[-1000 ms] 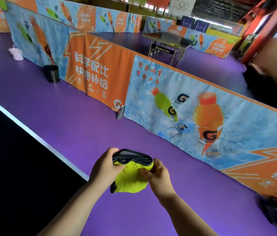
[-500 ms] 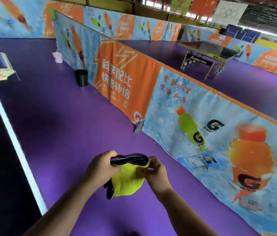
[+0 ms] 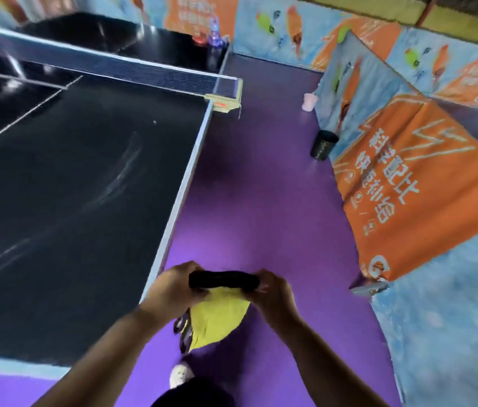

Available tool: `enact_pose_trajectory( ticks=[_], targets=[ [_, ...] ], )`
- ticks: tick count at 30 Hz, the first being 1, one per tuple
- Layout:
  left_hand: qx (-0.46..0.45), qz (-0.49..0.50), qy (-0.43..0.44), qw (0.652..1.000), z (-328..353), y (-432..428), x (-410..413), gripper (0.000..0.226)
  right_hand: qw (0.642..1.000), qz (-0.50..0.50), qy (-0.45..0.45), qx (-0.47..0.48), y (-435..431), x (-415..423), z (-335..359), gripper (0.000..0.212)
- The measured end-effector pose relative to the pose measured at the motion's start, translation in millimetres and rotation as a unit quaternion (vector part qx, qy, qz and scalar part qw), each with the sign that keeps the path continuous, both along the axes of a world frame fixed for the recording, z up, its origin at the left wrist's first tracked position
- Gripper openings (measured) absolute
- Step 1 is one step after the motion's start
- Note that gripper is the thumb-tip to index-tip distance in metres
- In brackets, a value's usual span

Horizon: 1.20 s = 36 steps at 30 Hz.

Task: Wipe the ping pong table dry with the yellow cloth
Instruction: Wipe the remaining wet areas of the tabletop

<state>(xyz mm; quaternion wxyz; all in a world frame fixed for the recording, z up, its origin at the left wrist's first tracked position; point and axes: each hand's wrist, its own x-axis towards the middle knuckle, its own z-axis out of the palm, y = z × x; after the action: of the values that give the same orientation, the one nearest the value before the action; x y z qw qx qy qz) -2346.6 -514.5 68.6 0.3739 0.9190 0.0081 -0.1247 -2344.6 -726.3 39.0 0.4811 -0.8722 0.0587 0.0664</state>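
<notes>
Head view: fingers of left hand (image 3: 170, 292) and right hand (image 3: 274, 296) grasp yellow cloth (image 3: 217, 317) beside ping pong table (image 3: 85, 186), black bin (image 3: 323, 144) beyond.

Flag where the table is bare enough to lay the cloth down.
Free: the near half of the ping pong table, from the net to its white right edge, with only faint smears mid-surface. Crowded: the far right corner beyond the net, where bottles stand. Left hand and right hand grip the yellow cloth just off the table's edge.

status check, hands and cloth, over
Grip: left hand and right hand both on yellow cloth. Cloth off ping pong table, over purple floor. Nothing blocking.
</notes>
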Motion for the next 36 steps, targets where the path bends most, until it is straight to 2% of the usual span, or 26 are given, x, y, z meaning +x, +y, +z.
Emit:
enact_pose_trajectory(
  ticks=[6, 9, 13, 16, 20, 24, 26, 31, 34, 36],
  targets=[
    [-0.048, 0.092, 0.008, 0.995, -11, 44, 54, 0.026, 0.993, 0.113, -0.018, -0.039, 46, 90, 6, 0.015],
    [-0.041, 0.145, -0.002, 0.989, -9, 71, 86, 0.03, 0.987, 0.151, -0.024, -0.041, 78, 138, 12, 0.013],
    [-0.009, 0.22, -0.042, 0.974, 3, 119, 116, 0.027, 0.982, 0.186, 0.005, -0.007, 135, 191, 25, 0.023],
    [0.011, 0.296, -0.068, 0.953, 14, 156, 115, 0.026, 0.968, 0.246, 0.038, 0.001, 184, 216, 28, 0.022],
    [0.035, 0.424, -0.087, 0.901, 22, 201, 94, 0.023, 0.935, 0.35, 0.048, 0.025, 261, 235, 33, 0.018],
    [0.044, 0.549, -0.096, 0.829, 20, 217, 64, 0.014, 0.888, 0.457, 0.04, 0.035, 331, 239, 27, 0.023],
    [0.057, 0.581, -0.08, 0.808, 16, 214, 53, 0.013, 0.85, 0.525, 0.045, 0.006, 354, 239, 18, 0.024],
    [0.072, 0.593, 0.023, 0.802, -13, 181, 62, 0.031, 0.738, 0.663, 0.023, -0.127, 369, 262, -18, 0.022],
    [0.039, 0.611, 0.092, 0.785, -42, 144, 89, 0.02, 0.659, 0.727, 0.008, -0.191, 365, 289, -40, 0.01],
    [0.028, 0.617, 0.12, 0.777, -59, 124, 111, 0.024, 0.613, 0.759, -0.012, -0.218, 364, 308, -50, 0.015]
  ],
)
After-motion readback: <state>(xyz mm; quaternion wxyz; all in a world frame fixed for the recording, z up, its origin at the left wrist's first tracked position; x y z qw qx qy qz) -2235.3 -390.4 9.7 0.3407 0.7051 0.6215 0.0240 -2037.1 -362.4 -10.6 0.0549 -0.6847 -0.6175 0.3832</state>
